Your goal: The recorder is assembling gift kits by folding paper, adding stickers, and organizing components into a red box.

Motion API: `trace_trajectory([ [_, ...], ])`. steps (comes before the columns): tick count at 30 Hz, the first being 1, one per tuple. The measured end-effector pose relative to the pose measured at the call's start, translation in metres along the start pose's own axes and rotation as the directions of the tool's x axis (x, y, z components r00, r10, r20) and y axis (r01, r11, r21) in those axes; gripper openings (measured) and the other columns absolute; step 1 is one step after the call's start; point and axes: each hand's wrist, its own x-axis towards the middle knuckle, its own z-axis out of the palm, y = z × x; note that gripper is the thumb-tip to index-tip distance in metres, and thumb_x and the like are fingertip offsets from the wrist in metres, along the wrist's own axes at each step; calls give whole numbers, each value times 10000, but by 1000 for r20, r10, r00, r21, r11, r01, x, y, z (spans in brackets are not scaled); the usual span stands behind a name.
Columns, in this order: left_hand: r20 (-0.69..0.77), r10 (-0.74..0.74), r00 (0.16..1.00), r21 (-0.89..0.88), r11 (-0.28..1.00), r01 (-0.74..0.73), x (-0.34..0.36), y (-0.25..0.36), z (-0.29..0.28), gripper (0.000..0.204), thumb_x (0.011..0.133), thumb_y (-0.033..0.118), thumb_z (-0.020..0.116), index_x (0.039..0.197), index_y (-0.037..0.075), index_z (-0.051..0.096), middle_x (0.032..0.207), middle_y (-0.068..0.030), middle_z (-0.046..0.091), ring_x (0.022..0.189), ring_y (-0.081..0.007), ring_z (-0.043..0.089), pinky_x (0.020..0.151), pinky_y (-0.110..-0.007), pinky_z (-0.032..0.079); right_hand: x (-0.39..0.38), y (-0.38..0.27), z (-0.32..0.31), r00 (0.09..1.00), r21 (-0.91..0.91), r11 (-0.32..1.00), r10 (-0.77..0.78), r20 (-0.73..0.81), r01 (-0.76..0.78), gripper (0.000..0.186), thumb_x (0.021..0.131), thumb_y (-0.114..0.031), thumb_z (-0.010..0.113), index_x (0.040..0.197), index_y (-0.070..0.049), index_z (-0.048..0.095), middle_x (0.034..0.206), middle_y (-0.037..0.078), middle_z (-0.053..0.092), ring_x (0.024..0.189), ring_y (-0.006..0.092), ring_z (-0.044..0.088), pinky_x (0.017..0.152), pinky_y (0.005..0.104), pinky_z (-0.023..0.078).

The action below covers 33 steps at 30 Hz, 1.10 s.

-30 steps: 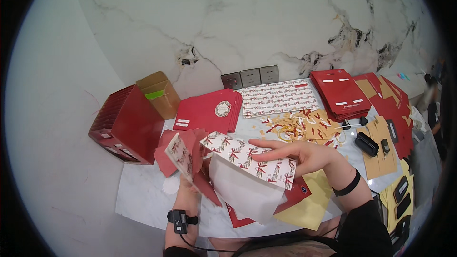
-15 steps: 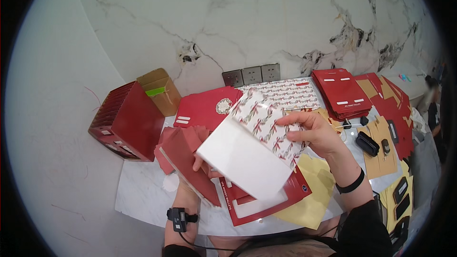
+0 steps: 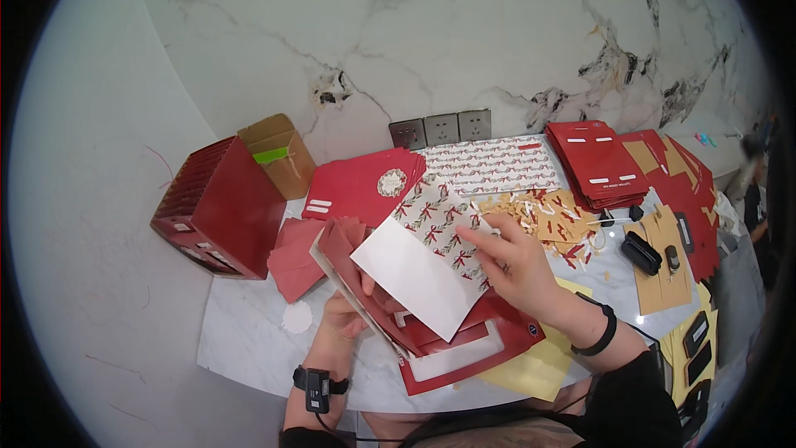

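My right hand (image 3: 518, 270) pinches a folded card (image 3: 435, 216) by its right side. Red bows and green sprigs are printed on one panel, and the other panel is plain white. My left hand (image 3: 344, 315) grips a stack of folded red paper sleeves (image 3: 385, 315) with pale edges, held on a slant. The white panel's left corner lies close to the left fingers; whether they touch is unclear. Beneath both hands, a red cardboard sheet (image 3: 506, 319) with a white cut-out rests over yellow paper (image 3: 531, 369).
Small red envelopes (image 3: 290, 265) lie on the left, near a red divided box (image 3: 236, 216) and a brown carton (image 3: 286, 162). Behind are red sheets (image 3: 352, 182) and a patterned sheet (image 3: 497, 162). Paper scraps (image 3: 547, 216), red card stacks (image 3: 593, 162) and a black case (image 3: 640, 250) occupy the right.
The card has turned, moved slightly down and folded narrower in my right hand. The red sleeves have tilted and shifted right in my left hand, showing their pale edge. Scraps behind are uncovered.
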Motion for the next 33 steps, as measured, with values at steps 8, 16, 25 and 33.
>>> trace_trajectory([
  [8, 129, -49, 990, -153, 986, 69, 2, -4, -1, 313, 898, 361, 647, 800, 64, 635, 1422, -216, 428, 1372, -380, 360, 1043, -695, 337, -21, -26, 18, 967, -89, 973, -197, 160, 212, 471, 831, -89, 702, 1287, -117, 587, 1180, 155, 561, 862, 274, 657, 675, 337, 551],
  [16, 112, -141, 984, -125, 980, 155, 2, -11, 18, 325, 911, 375, 630, 783, 77, 610, 1399, -190, 434, 1375, -334, 354, 1089, -657, 313, -18, -18, 23, 904, 385, 830, 294, 312, -403, 460, 923, -46, 594, 1302, -61, 333, 1095, 149, 556, 843, 188, 656, 660, 302, 523],
  [25, 37, -89, 995, 54, 995, 86, -1, -15, 1, 248, 895, 97, 617, 1131, 39, 566, 1249, -94, 549, 1162, -242, 553, 988, -462, 428, -8, -8, 22, 825, 843, 133, 335, 456, -520, 390, 957, -10, 518, 1328, -56, 408, 1089, 44, 574, 987, 124, 615, 871, 264, 507],
  [33, -203, -231, 952, 242, 930, 277, -1, -36, 10, 611, 934, 125, 598, 1468, 43, 312, 1432, -156, 453, 1283, -278, 498, 1053, -435, 433, -29, -3, 51, 829, 794, 257, 283, 483, -550, 410, 975, -67, 545, 1338, -56, 356, 1104, 60, 584, 1013, 111, 576, 896, 268, 471],
])
